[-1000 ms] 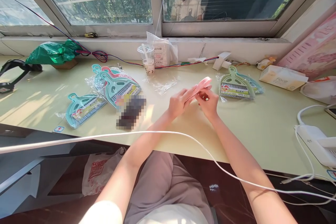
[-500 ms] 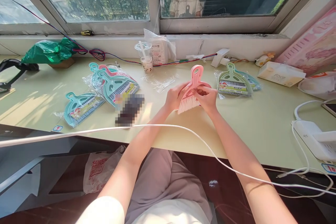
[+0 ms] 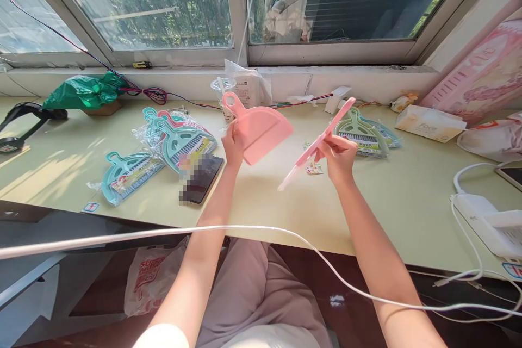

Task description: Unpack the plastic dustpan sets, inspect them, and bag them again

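Observation:
My left hand [image 3: 233,147] grips a pink dustpan [image 3: 265,130] near its handle, holding it up above the table with its broad face showing. To the right, my right hand [image 3: 339,156] is closed on a pink brush [image 3: 316,147], turned nearly edge-on with its pale bristles pointing down and left. The two pink pieces are apart. Beneath the brush a small printed card [image 3: 314,167] lies on the table. Wrapped green dustpan sets [image 3: 361,133] rest behind my right hand.
More wrapped sets [image 3: 185,138] and a dark phone [image 3: 204,176] lie left of my left arm. A drink cup [image 3: 223,87] stands behind the dustpan. A white cable [image 3: 253,227] crosses above both forearms. A power strip [image 3: 489,223] is at right.
The pink brush and dustpan, together before, are now separated, one in each hand. My left hand has moved left and my right hand slightly right. The printed card now shows on the table.

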The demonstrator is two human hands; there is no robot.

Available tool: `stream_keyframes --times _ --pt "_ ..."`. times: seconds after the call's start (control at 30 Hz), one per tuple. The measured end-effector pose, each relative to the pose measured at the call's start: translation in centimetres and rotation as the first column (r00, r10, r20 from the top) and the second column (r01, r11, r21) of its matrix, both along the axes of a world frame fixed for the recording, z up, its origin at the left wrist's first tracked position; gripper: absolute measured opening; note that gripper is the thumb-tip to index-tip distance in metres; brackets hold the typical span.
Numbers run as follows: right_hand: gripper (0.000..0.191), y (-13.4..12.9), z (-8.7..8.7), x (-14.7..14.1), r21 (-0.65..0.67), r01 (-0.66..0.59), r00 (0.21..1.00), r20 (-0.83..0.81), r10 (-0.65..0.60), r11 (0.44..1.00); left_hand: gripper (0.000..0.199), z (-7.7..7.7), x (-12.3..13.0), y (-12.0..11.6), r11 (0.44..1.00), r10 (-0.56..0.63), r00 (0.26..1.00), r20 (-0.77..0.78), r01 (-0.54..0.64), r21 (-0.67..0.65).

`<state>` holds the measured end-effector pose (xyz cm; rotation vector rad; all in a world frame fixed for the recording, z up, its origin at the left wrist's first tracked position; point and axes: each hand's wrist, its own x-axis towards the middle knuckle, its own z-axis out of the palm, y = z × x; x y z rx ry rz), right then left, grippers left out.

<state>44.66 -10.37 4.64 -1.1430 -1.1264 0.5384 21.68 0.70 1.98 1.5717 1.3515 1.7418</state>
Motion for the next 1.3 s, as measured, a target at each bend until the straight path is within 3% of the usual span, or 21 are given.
stream_keyframes --times 0.1,0.2,0.27,0.33,0.43,0.53,0.63,0.73,0.83,0.97,1.13,1.3 --pt "0.029 0.5 0.0 1.0 -0.119 -0.008 0.97 0.241 0.037 0.993 0.034 -0.5 -0.1 0.5 0.969 -0.231 0.96 -0.161 0.211 -0.131" --pt "0.026 1.4 -1.1 2.0 -0.196 0.189 0.824 0.565 -0.047 0.962 0.039 -1.4 0.5 0.3 0.898 -0.424 0.835 -0.352 0.336 -0.284" --pt "0.025 1.8 -1.9 2.6 -0.218 0.339 0.694 0.715 -0.087 0.915 0.042 -1.9 0.4 0.4 0.896 -0.425 0.775 -0.467 0.289 -0.337" --pt "0.028 1.9 -2.3 3.1 -0.286 0.439 0.601 0.798 -0.042 0.852 0.038 -2.3 -0.1 0.8 0.912 -0.381 0.737 -0.559 0.2 -0.357" --pt "0.033 1.9 -2.4 3.5 -0.419 0.514 0.532 0.84 0.106 0.749 0.028 -2.4 -0.9 1.2 0.918 -0.355 0.667 -0.655 0.117 -0.378" --pt "0.037 1.9 -2.4 3.7 -0.497 0.53 0.519 0.831 0.201 0.688 0.031 -2.4 -0.9 1.2 0.913 -0.357 0.584 -0.729 0.054 -0.404" --pt "0.035 2.2 -2.8 4.0 -0.49 0.544 0.523 0.833 0.18 0.681 0.031 -2.4 -0.6 1.0 0.922 -0.327 0.54 -0.775 0.003 -0.387" --pt "0.026 2.7 -3.7 4.6 -0.414 0.536 0.509 0.854 0.109 0.736 0.029 -2.6 -0.3 1.0 0.935 -0.286 0.527 -0.8 -0.03 -0.354" --pt "0.025 3.1 -4.6 5.0 -0.358 0.49 0.478 0.873 0.099 0.795 0.031 -2.8 -0.3 1.1 0.944 -0.253 0.556 -0.792 -0.036 -0.327" --pt "0.019 3.3 -5.3 5.3 -0.346 0.448 0.493 0.865 0.095 0.824 0.029 -2.9 -0.4 1.3 0.954 -0.204 0.694 -0.691 -0.019 -0.3" --pt "0.019 3.2 -5.5 6.3 -0.376 0.382 0.545 0.829 0.123 0.844 0.024 -2.7 -1.0 2.2 0.939 -0.169 0.881 -0.442 0.008 -0.344" --pt "0.015 3.2 -5.9 7.2 -0.356 0.366 0.529 0.84 0.123 0.86 0.026 -2.9 -1.6 3.0 0.926 -0.205 0.965 -0.166 0.136 -0.351"
